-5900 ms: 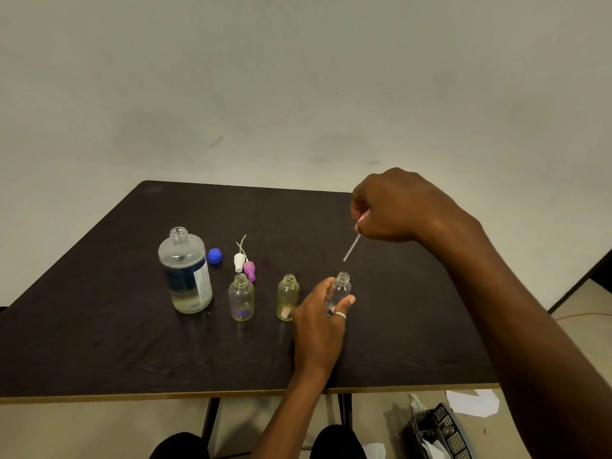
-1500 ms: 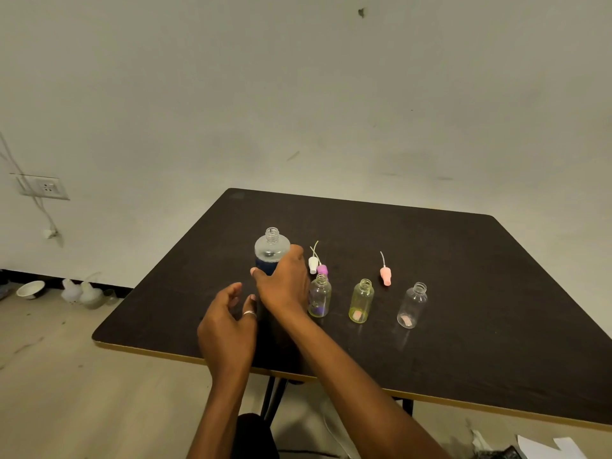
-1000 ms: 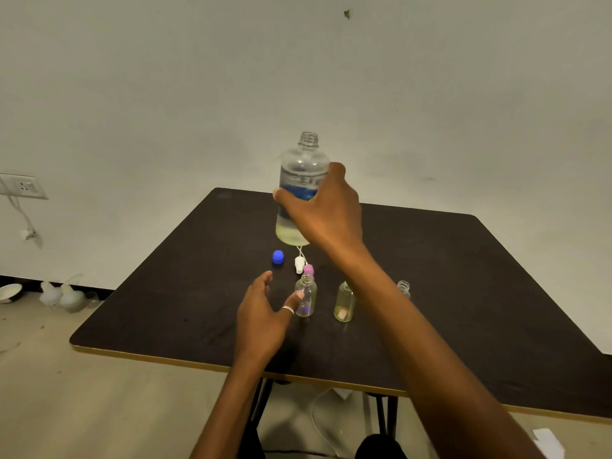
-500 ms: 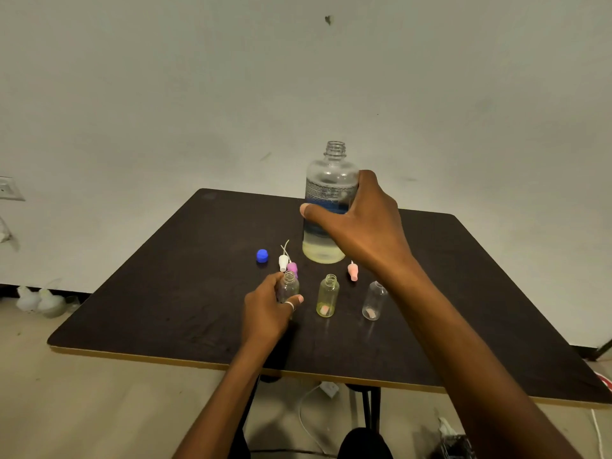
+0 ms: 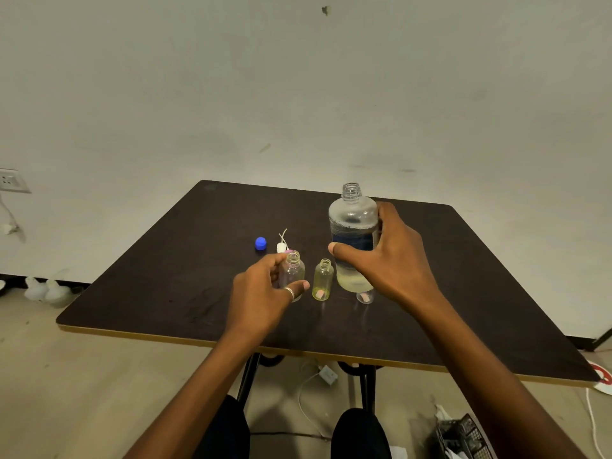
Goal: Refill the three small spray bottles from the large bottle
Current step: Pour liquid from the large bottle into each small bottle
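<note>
Your right hand (image 5: 390, 260) is wrapped around the large bottle (image 5: 352, 223), which you've carried away from the blue cap (image 5: 260, 243) and now hold upright, uncapped, in front of the rightmost small bottle (image 5: 365, 297). Your left hand (image 5: 261, 294) has closed on the leftmost small bottle (image 5: 293, 271). It's steadied, so pouring looks next.

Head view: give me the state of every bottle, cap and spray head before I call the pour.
large bottle: uncapped, upright, partly full, gripped by right hand.
left small bottle: open-necked, upright, held by left hand.
middle small bottle: open-necked, standing free.
right small bottle: mostly hidden behind large bottle.
blue cap: off, on table.
white spray head: off, lying on table.
</note>
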Motion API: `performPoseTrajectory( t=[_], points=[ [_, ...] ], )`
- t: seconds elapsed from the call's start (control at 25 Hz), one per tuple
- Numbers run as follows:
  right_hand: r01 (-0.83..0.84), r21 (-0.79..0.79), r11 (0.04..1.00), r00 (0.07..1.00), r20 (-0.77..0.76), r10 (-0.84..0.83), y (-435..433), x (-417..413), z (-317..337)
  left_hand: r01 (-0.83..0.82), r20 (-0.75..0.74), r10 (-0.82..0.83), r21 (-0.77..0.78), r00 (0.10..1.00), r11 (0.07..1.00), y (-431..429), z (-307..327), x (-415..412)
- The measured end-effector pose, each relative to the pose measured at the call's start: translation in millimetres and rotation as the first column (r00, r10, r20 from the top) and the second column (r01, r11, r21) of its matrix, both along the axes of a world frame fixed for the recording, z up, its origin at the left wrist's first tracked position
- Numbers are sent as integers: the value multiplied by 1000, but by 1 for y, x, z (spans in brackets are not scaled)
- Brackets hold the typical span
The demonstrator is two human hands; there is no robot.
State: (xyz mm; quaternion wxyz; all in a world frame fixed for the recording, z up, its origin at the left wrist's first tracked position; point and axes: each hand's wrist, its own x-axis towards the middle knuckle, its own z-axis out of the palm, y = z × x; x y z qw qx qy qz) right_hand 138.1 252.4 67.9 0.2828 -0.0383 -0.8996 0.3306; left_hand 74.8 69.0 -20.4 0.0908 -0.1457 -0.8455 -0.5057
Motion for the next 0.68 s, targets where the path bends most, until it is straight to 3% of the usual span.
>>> performPoseTrajectory(
  t=[0.28,0.68],
  points=[
    [22,130,991,1000,-4,-21,11,35,-19,43,-57,-43,6,997,999,-3,23,32],
    [68,190,979,997,20,-73,18,60,-42,135,-73,-132,39,989,990,16,25,46]
  ],
)
